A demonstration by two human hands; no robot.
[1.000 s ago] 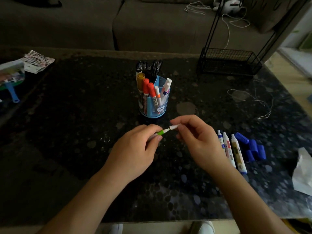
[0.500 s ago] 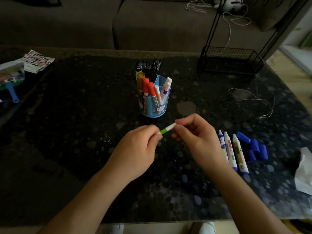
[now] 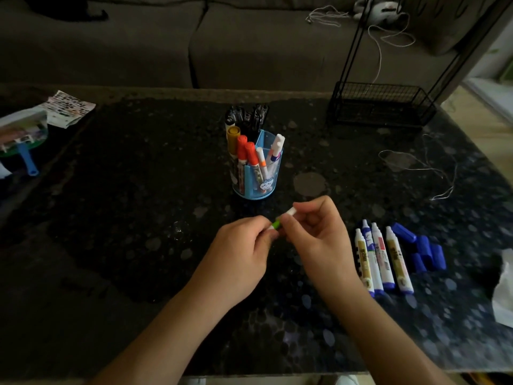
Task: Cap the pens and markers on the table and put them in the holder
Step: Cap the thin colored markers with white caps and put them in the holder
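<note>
A thin green-and-white pen (image 3: 276, 224) is held between both hands over the middle of the black table. My left hand (image 3: 238, 254) pinches its body, mostly hidden in the fingers. My right hand (image 3: 319, 234) grips the white cap (image 3: 290, 211) pushed onto the pen's tip. Behind them stands the blue holder (image 3: 259, 176) with orange, yellow, white and black markers upright in it. To the right lie several uncapped white markers (image 3: 380, 259) side by side, with several blue caps (image 3: 424, 252) beside them.
A black wire rack (image 3: 380, 107) stands at the back right, with a thin white cord (image 3: 422, 168) in front of it. Crumpled white paper (image 3: 505, 290) lies at the right edge. A fan with a blue handle (image 3: 25, 151) and papers lie far left. A sofa is behind.
My right hand has slid the white cap down over the pen's tip toward my left hand, so less of the pen shows between the two hands.
</note>
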